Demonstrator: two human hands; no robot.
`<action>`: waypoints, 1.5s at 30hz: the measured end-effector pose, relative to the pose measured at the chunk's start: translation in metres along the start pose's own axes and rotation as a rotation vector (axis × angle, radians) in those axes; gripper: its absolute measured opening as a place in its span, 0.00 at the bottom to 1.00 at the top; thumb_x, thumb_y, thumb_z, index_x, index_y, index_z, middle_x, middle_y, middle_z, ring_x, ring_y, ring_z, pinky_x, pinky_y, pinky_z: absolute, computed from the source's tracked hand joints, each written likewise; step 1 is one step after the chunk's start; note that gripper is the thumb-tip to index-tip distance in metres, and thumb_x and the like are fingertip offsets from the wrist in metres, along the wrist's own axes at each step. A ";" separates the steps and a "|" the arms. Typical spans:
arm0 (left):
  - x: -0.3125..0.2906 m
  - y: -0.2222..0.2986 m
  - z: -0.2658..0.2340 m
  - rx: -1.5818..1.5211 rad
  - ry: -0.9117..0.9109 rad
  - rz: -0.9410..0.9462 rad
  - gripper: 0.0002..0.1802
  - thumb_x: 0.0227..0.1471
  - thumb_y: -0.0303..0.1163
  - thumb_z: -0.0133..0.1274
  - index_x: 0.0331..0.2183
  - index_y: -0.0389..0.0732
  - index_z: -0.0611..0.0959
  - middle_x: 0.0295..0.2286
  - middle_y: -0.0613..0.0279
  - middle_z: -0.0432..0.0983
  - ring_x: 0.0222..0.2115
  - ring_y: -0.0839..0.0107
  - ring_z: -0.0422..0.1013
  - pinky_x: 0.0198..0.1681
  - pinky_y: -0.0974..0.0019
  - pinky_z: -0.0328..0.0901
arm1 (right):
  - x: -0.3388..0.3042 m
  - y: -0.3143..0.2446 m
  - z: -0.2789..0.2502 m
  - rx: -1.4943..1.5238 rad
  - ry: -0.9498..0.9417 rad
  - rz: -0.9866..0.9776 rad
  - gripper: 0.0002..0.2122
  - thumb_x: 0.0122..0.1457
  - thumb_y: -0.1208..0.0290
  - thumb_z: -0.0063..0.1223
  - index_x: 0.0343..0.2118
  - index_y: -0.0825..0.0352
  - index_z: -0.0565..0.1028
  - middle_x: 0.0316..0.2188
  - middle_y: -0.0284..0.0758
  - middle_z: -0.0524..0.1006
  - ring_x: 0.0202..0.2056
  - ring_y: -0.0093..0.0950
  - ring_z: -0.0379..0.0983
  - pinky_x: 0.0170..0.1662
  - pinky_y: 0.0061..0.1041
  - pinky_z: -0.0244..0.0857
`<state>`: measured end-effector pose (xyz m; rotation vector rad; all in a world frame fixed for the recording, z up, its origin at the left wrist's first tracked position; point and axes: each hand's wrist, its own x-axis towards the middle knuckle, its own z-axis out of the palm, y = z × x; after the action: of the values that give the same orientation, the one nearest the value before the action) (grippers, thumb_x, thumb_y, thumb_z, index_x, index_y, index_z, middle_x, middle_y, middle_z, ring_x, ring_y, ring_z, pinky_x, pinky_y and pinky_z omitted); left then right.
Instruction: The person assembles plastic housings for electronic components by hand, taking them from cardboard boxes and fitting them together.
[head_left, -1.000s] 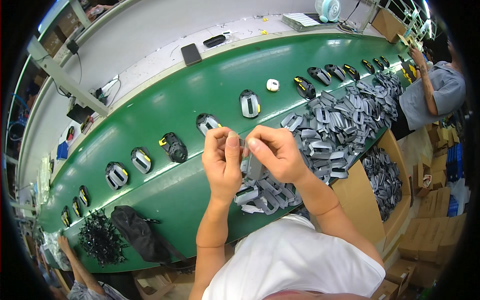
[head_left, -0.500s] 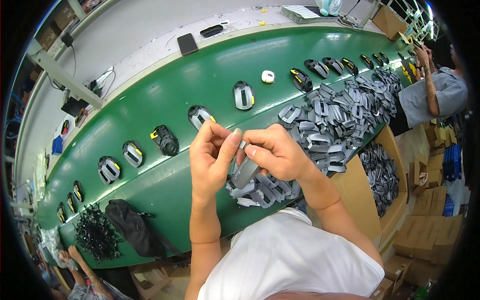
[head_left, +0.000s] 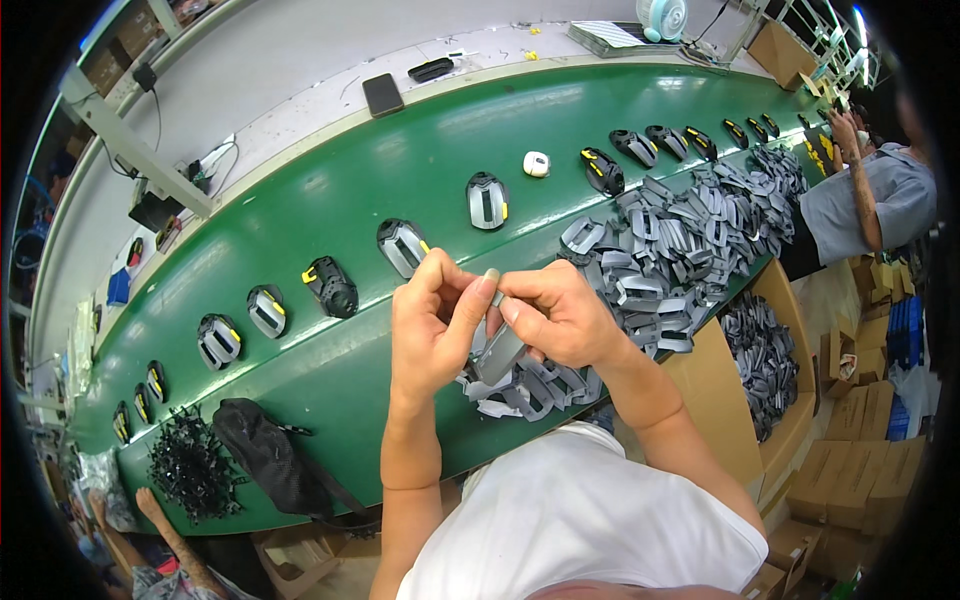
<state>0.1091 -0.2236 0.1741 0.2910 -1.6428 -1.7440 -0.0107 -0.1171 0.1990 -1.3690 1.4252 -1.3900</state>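
My left hand (head_left: 432, 325) and my right hand (head_left: 562, 315) meet above the green work surface, thumbs and fingertips pinched together. Between them they grip a grey plastic cover (head_left: 499, 354), held tilted; my fingers hide much of it. Under my hands lies a small heap of similar grey covers (head_left: 545, 388). A larger pile of grey covers (head_left: 690, 225) spreads out to the right. Just beyond my left hand rests a black-and-grey mouse-shaped shell (head_left: 402, 245) with a yellow side piece.
More mouse-shaped shells (head_left: 487, 200) line the green belt (head_left: 420, 150), with a small white case (head_left: 536, 163) among them. A carton of grey parts (head_left: 760, 360) stands at right. Left are black small parts (head_left: 192, 465) and a black bag (head_left: 262, 450). Co-workers (head_left: 855, 195) sit at both ends.
My hands have shifted slightly right and down in the picture, still gripping the grey cover. At the lower left, a co-worker's hand has moved away from the other one.
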 end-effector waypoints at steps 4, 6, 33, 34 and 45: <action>0.002 -0.007 0.003 0.061 -0.031 -0.019 0.12 0.52 0.26 0.52 0.21 0.37 0.68 0.16 0.67 0.71 0.16 0.87 0.64 0.16 0.82 0.53 | 0.000 0.013 0.003 0.048 0.084 0.002 0.10 0.54 0.75 0.40 0.22 0.71 0.73 0.09 0.26 0.65 0.11 0.13 0.63 0.16 0.15 0.56; 0.002 0.002 0.010 0.033 0.016 0.055 0.11 0.53 0.27 0.51 0.22 0.38 0.67 0.15 0.68 0.69 0.15 0.88 0.61 0.15 0.81 0.50 | -0.003 0.006 0.001 0.055 0.065 0.016 0.10 0.55 0.74 0.39 0.22 0.71 0.73 0.09 0.26 0.65 0.11 0.13 0.63 0.16 0.15 0.57; -0.007 -0.023 0.006 -0.192 -0.012 -0.145 0.09 0.53 0.28 0.50 0.25 0.37 0.68 0.18 0.69 0.67 0.18 0.88 0.63 0.18 0.81 0.53 | -0.018 0.036 0.009 0.193 0.039 0.021 0.08 0.55 0.75 0.44 0.27 0.72 0.74 0.15 0.29 0.71 0.17 0.13 0.65 0.19 0.15 0.60; -0.008 -0.025 0.007 -0.154 0.102 -0.117 0.09 0.54 0.29 0.50 0.26 0.37 0.68 0.18 0.69 0.68 0.18 0.88 0.62 0.18 0.81 0.53 | -0.021 0.038 0.019 0.344 0.130 0.068 0.07 0.55 0.75 0.46 0.31 0.73 0.73 0.20 0.30 0.72 0.22 0.14 0.67 0.23 0.15 0.61; 0.005 -0.104 -0.183 1.504 0.743 -0.382 0.50 0.43 0.66 0.46 0.50 0.26 0.63 0.48 0.38 0.62 0.51 0.42 0.55 0.52 0.45 0.52 | -0.047 0.069 -0.002 0.356 0.243 0.067 0.07 0.58 0.76 0.48 0.37 0.73 0.71 0.30 0.30 0.73 0.32 0.15 0.66 0.35 0.16 0.61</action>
<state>0.1811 -0.3752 0.0477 1.7333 -1.9767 -0.1149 -0.0175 -0.0812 0.1239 -0.9430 1.2800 -1.7134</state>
